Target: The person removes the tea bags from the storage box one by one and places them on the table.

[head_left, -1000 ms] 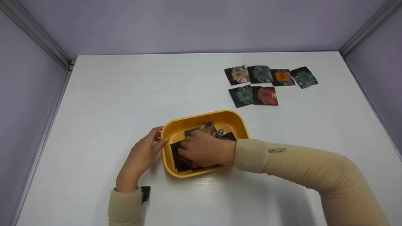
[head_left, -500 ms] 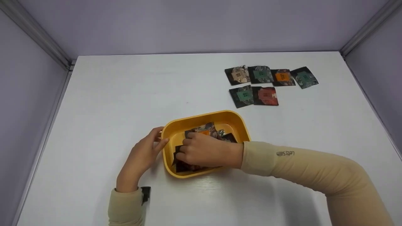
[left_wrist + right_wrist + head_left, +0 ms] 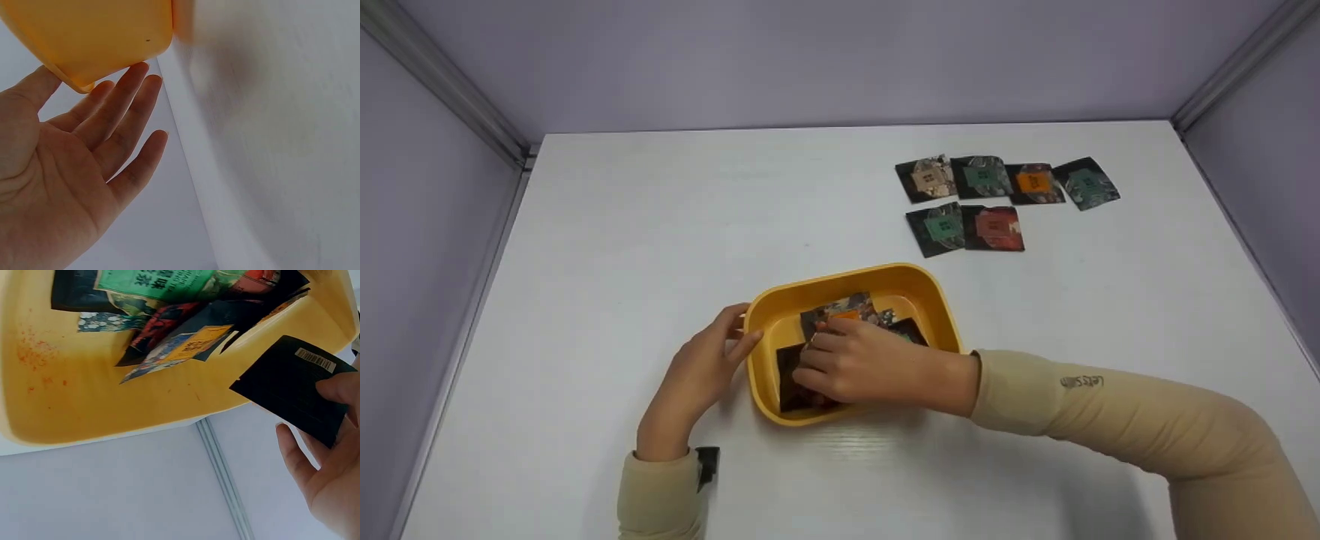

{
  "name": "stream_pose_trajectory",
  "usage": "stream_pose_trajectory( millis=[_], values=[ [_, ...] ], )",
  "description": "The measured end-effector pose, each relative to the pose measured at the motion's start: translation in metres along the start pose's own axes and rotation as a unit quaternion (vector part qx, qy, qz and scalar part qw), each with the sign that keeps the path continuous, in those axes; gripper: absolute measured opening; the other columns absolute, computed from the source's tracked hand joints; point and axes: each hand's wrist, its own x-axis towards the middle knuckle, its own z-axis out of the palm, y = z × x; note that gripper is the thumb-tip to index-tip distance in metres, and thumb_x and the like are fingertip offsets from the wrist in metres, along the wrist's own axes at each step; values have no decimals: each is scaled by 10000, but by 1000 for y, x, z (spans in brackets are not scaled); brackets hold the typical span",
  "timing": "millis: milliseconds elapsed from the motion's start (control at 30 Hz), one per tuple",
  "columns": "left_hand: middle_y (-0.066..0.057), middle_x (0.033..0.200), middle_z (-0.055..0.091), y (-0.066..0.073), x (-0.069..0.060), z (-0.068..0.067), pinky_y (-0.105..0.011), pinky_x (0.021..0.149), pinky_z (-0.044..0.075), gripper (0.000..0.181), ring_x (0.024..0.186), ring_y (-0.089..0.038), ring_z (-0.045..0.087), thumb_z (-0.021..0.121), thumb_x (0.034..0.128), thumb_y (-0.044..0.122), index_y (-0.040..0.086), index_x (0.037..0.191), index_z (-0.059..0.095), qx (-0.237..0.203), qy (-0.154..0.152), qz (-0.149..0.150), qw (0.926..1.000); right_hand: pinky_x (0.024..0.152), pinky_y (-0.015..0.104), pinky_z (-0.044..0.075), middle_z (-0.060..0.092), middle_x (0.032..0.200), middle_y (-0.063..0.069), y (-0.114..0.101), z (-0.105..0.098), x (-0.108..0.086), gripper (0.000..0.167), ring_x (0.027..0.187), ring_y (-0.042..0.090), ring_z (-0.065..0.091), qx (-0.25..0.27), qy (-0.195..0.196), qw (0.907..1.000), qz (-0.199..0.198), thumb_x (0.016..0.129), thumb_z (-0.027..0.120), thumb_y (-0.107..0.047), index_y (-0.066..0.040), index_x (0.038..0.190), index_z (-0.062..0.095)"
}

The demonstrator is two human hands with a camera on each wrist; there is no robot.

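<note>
Dark sachet, a barcode on its back, is what I have caught: in the right wrist view my right grip pinches it, thumb across the printed side. It lies against the view of the wall of the yellow tray, near a green sachet and an orange-labelled sachet that overlap others inside. Reddish flecks dot the tray.

In the left wrist view my left grip holds the tray's rim lightly between thumb and fingers, the little finger free.

In the head view my right sleeve has drawn rightward over the last second, while the left grip has not shifted. I take that to mean the pick is made, though I am not yet clear of the tray. Beyond its far wall, six sachets lie unmoved on the desk, four above two. My own right grip hides much of the pile.
</note>
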Motion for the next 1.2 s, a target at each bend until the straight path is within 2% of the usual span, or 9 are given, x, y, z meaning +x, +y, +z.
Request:
stream_pose_trajectory(
  millis=[100, 333, 633, 833, 1033, 1200],
  values=[
    [-139, 1322, 587, 0, 0, 1, -567, 1050, 404, 504, 1243, -350, 526, 511, 1040, 385, 171, 1483, 402, -23, -5, -19, 10000, 930, 332, 515, 727, 1086, -13, 1, 0, -10, 167, 1013, 164, 660, 27, 199, 9995, 246, 985, 639, -204, -158, 1135, 697],
    [-145, 1343, 576, 0, 1, 0, -576, 1060, 390, 526, 1260, -357, 513, 487, 1041, 423, 174, 1494, 389, -23, -45, -116, 9999, 895, 340, 523, 712, 1158, 21, -4, -4, -33, 315, 1068, 199, 636, 278, 294, 9956, 844, 908, 745, -170, -132, 1211, 669],
    [-147, 1348, 568, 1, 1, 0, -571, 1060, 394, 527, 1257, -355, 511, 490, 1039, 423, 177, 1494, 391, -56, -69, -158, 9998, 857, 375, 526, 717, 1136, 48, 7, -14, -54, 330, 1039, 233, 650, 370, 863, 9866, 1333, 849, 793, -95, -103, 1159, 681],
    [-134, 1338, 575, 1, 1, 0, -563, 1057, 401, 518, 1249, -343, 517, 503, 1039, 401, 175, 1492, 393, -74, -47, -104, 9999, 850, 383, 551, 715, 1141, 73, 12, -11, -72, 347, 1012, 250, 660, 445, 1146, 9800, 1562, 808, 817, -50, -71, 1131, 694],
    [-132, 1331, 584, 2, 1, 0, -557, 1061, 399, 520, 1247, -343, 523, 515, 1041, 371, 148, 1494, 389, -37, -9, -28, 10000, 785, 401, 567, 716, 1121, 90, 17, -6, -92, 302, 985, 260, 670, 443, 1283, 9695, 2043, 817, 800, -49, -55, 1100, 693],
    [-131, 1341, 576, 1, 1, 0, -563, 1065, 393, 521, 1254, -345, 516, 510, 1042, 375, 154, 1497, 385, -47, -37, -70, 10000, 798, 413, 566, 725, 1096, 94, 21, -5, -110, 302, 976, 282, 671, 431, 1360, 9572, 2518, 806, 808, -41, -49, 1088, 700]
  ],
)
